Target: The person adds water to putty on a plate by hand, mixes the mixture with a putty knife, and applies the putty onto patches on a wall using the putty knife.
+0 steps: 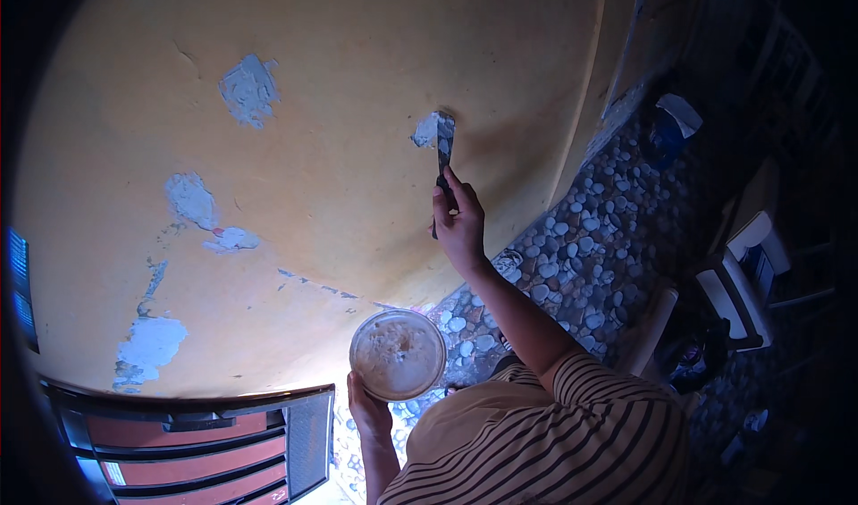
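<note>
My right hand is closed around the dark handle of a putty knife. The knife's blade, smeared with white, lies against a patch of white filler on the yellow wall. Lower down, my left hand grips the edge of a round, shallow container, its inside coated with pale residue. The fingers under the container are hidden. Other white filler patches mark the wall further left, one at the upper left and another lower down.
A black-framed rack with reddish panels stands at the lower left, close to the wall. Pebble-patterned flooring runs along the wall's base. To the right are a white chair-like object and a blue container, both in dim light.
</note>
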The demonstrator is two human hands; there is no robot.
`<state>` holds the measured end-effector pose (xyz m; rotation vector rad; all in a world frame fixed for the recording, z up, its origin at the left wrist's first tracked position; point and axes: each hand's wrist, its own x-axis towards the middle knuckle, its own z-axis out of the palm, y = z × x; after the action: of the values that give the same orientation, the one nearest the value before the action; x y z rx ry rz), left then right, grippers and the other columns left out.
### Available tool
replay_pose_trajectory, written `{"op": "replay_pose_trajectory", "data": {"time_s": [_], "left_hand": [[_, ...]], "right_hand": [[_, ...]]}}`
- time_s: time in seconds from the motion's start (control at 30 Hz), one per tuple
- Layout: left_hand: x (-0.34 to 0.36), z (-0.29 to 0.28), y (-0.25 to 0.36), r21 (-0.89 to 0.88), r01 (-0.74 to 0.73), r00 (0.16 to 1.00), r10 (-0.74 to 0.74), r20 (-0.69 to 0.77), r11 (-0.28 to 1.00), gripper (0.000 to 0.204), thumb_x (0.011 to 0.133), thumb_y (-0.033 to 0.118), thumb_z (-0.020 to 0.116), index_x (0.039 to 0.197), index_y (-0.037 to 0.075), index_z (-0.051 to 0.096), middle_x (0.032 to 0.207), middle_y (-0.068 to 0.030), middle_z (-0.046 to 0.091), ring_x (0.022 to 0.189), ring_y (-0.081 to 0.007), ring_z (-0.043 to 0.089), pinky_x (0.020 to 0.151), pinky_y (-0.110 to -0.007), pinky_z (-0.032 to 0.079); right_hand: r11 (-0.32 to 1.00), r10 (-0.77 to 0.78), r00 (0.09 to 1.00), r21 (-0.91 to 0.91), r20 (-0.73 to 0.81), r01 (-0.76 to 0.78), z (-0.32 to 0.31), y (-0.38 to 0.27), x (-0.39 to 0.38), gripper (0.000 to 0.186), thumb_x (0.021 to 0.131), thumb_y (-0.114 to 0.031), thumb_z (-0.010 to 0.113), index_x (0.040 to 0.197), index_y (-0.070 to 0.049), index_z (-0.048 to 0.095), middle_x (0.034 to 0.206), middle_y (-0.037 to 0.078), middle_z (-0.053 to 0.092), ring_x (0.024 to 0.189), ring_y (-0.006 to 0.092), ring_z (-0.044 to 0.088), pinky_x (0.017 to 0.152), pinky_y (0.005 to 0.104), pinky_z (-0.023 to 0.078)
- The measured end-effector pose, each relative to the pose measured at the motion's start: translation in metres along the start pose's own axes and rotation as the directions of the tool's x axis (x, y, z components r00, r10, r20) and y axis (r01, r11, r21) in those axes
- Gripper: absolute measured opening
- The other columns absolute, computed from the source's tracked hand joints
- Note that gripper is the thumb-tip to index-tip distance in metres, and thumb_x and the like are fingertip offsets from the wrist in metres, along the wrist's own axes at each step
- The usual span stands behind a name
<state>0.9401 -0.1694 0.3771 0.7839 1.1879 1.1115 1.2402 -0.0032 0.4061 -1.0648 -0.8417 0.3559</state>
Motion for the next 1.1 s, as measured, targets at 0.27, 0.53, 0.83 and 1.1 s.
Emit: {"op": "replay_pose_trajectory", "data": {"time_s": [0.27, 0.53, 0.83, 1.1], "left_hand": [[0.001, 0.006, -0.002, -0.192, 0.057, 0.998, -0.058, -0.003, 0.98, 0.039, 0.105, 0.034, 0.04, 0.125, 0.002, 0.049, 0.125, -0.0146, 0.054, 0.119, -0.0235, 0.054, 0.102, -0.038, 0.044], [-0.004, 0.004, -0.002, -0.076, 0.012, 1.0, -0.011, 0.013, 0.997, 0.04, 0.106, 0.034, 0.039, 0.127, 0.001, 0.048, 0.126, -0.0156, 0.054, 0.119, -0.0243, 0.054, 0.102, -0.038, 0.044], [-0.005, 0.003, -0.002, -0.196, 0.066, 0.997, -0.07, -0.013, 0.978, 0.04, 0.106, 0.034, 0.039, 0.129, 0.001, 0.048, 0.128, -0.0157, 0.054, 0.121, -0.0254, 0.054, 0.102, -0.039, 0.045], [-0.011, -0.002, -0.001, -0.18, 0.066, 0.998, -0.06, 0.038, 0.982, 0.038, 0.105, 0.035, 0.041, 0.126, 0.003, 0.049, 0.125, -0.0139, 0.054, 0.119, -0.0236, 0.054, 0.099, -0.038, 0.046]], "right_hand": [[0.983, -0.073, 0.994, -0.16, 0.076, 0.084, 0.0, 0.005, -0.007, 0.037, 0.096, -0.009, 0.063, 0.131, 0.0, 0.057, 0.084, 0.005, 0.052, 0.054, 0.0101, 0.052, 0.042, 0.0269, 0.046], [0.968, -0.131, 0.991, -0.217, 0.005, 0.129, 0.001, 0.021, 0.003, 0.038, 0.097, -0.011, 0.062, 0.134, -0.002, 0.056, 0.085, 0.007, 0.053, 0.063, 0.0131, 0.056, 0.05, 0.0295, 0.049], [0.966, -0.192, 0.978, -0.193, -0.08, 0.174, 0.01, 0.043, -0.008, 0.042, 0.095, -0.01, 0.064, 0.136, -0.004, 0.056, 0.085, 0.008, 0.056, 0.068, 0.0156, 0.057, 0.063, 0.0314, 0.051], [0.953, -0.206, 0.972, -0.25, -0.111, 0.174, 0.045, 0.061, 0.005, 0.045, 0.094, -0.01, 0.066, 0.139, -0.008, 0.056, 0.085, 0.007, 0.056, 0.066, 0.0135, 0.057, 0.063, 0.0283, 0.052]]}}
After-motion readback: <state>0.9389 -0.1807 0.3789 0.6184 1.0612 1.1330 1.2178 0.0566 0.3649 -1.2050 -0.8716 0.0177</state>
